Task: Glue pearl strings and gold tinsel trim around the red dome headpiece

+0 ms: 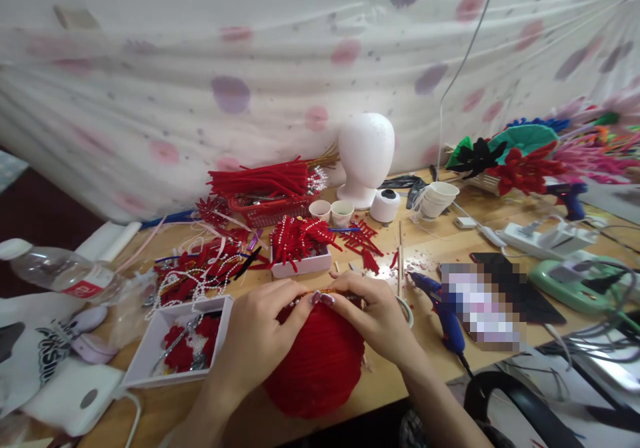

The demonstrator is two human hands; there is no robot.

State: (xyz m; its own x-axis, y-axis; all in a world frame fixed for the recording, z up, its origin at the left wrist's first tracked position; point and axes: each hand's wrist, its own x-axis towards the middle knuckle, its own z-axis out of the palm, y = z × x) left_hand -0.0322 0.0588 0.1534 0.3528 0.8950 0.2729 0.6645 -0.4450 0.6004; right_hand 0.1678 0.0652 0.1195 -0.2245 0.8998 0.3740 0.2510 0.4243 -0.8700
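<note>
A round red piece with fine ridges hangs over the table's front edge, between my two hands. My left hand grips its upper left rim, thumb on top and fingers curled behind. From the right, my right hand holds the same rim, its thumb close beside the left thumb. A gold-coloured trim shows along the rim near the thumbs. The fingertips behind the piece are hidden. Just beyond the hands stands a white box heaped with red pieces and beads.
A blue glue gun lies to the right, near a phone. At the left are an open white box and a plastic bottle. A white foam head and a red basket stand at the back.
</note>
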